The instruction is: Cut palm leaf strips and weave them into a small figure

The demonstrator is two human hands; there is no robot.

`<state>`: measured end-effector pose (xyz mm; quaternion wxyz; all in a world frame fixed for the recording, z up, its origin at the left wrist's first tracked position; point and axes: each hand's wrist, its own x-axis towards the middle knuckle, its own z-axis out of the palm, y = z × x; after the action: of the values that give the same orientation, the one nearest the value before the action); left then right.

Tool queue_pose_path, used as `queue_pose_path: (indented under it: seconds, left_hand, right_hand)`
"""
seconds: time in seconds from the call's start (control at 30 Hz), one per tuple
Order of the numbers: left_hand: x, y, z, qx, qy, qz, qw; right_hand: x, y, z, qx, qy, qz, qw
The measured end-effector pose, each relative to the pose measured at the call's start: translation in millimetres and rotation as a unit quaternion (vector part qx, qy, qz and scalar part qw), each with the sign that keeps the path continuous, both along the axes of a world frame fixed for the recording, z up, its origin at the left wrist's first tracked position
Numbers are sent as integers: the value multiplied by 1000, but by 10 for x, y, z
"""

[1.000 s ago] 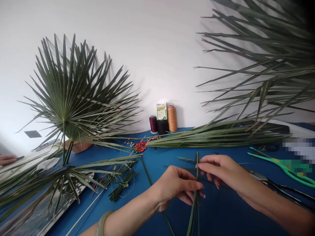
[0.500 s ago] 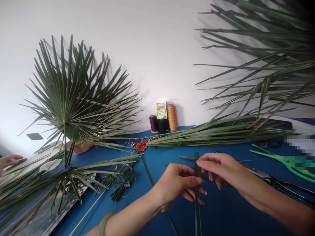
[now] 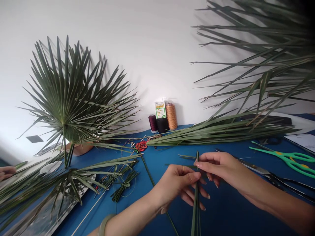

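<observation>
Several narrow green palm leaf strips [image 3: 195, 213] run upright between my hands above the blue table [image 3: 233, 209]. My left hand [image 3: 183, 183], with a ring and a pale bangle, pinches the strips between thumb and fingers. Just above it, my right hand [image 3: 214, 167] holds their upper end between thumb and forefinger. The strips' lower ends hang past my left hand to the bottom edge of the view. Loose leaf pieces [image 3: 187, 157] lie on the table behind my hands.
Thread spools [image 3: 171, 116] and a boxed packet stand by the wall. Green-handled scissors [image 3: 290, 157] and dark-handled scissors [image 3: 261, 170] lie at right. Palm fans [image 3: 61, 108] stand at left; a leaf bundle [image 3: 209, 131] lies behind. Another person's hand [image 3: 7, 172] shows at far left.
The strips between my hands have turned and now show a broader bunch below my left hand. My right thumb and forefinger have closed on the top end. The view has shifted slightly.
</observation>
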<state>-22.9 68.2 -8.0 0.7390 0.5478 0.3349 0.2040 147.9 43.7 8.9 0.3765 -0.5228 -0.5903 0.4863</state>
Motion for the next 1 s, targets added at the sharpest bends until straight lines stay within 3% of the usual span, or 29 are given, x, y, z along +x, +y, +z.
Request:
queue_pose_path:
  seconds: [0.77, 1.0]
  left_hand:
    - [-34, 5, -15, -86, -70, -18, 994]
    - [-2, -29, 28, -44, -66, 27, 996]
  right_hand:
    - [56, -25, 37, -5, 33, 25, 999]
    - [77, -9, 32, -19, 32, 21, 999]
